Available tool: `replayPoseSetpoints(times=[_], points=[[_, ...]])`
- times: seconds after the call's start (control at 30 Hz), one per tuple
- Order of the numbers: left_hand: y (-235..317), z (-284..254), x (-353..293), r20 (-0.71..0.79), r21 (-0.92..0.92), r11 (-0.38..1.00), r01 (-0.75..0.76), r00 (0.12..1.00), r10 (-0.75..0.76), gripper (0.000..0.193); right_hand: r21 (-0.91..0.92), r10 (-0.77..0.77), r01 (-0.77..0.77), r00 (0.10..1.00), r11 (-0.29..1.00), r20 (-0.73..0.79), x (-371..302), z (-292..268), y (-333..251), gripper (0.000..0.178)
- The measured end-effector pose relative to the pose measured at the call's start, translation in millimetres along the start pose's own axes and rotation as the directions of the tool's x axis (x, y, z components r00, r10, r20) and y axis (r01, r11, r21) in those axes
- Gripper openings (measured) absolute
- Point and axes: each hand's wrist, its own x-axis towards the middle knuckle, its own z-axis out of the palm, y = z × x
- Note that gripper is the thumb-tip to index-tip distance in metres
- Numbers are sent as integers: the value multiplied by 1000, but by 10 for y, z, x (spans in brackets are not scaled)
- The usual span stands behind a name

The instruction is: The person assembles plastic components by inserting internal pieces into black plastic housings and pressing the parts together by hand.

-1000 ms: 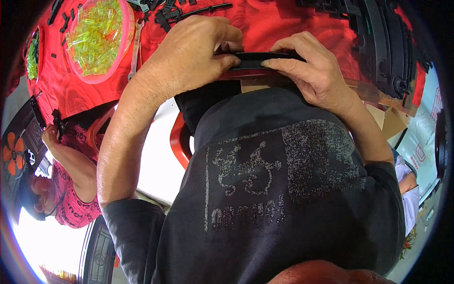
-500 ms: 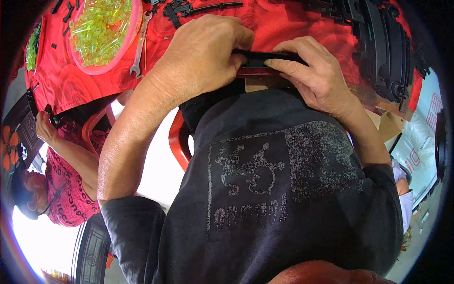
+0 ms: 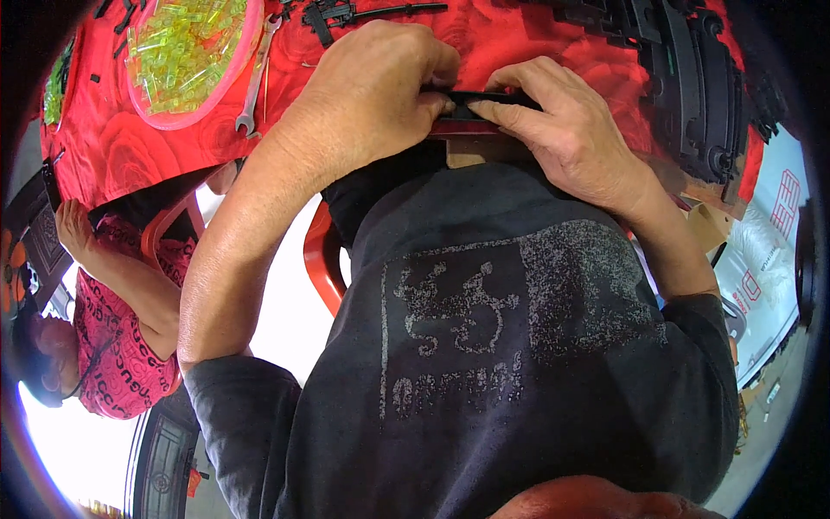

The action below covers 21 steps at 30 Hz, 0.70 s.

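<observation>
A long black plastic part (image 3: 471, 97) lies along the near edge of the red-covered table, gripped from both ends. My left hand (image 3: 385, 86) closes on its left end, with thumb and fingers pinched together. From the other side my right hand (image 3: 562, 112) holds it, thumb pressed on its upper face and fingers curled over the far side. The two thumbs are close together near the middle of the part. My fingers hide much of its shape.
At the far left a pink-rimmed tray (image 3: 203, 117) holds many clear yellow-green plastic pieces. Next to it lies a wrench (image 3: 257, 82). Black parts (image 3: 328, 17) lie beyond my left hand. Long black strips (image 3: 679, 78) are stacked at the right. A person in pink (image 3: 130, 320) sits at the left.
My right hand has shifted slightly left along the black part, bringing its thumb closer to my left one. The person at the left has moved an arm a little.
</observation>
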Motion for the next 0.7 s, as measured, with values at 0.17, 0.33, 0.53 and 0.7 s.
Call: replayPoseSetpoints(times=[0.17, 0.33, 0.53, 0.7], points=[[25, -11, -66, -41, -20, 1000, 18, 999, -19, 17, 32, 10, -11, 1000, 999, 3, -9, 13, -24, 32], [111, -36, -214, -208, -107, 994, 34, 977, -56, 17, 2, 24, -24, 999, 1000, -40, -25, 18, -26, 31], [313, 106, -517, -330, 115, 992, 53, 944, -12, 24, 27, 38, -36, 998, 999, -42, -24, 44, -13, 32], [358, 238, -508, -335, 192, 980, 44, 942, 23, 28, 27, 16, -14, 998, 1000, -61, -36, 56, -2, 33]])
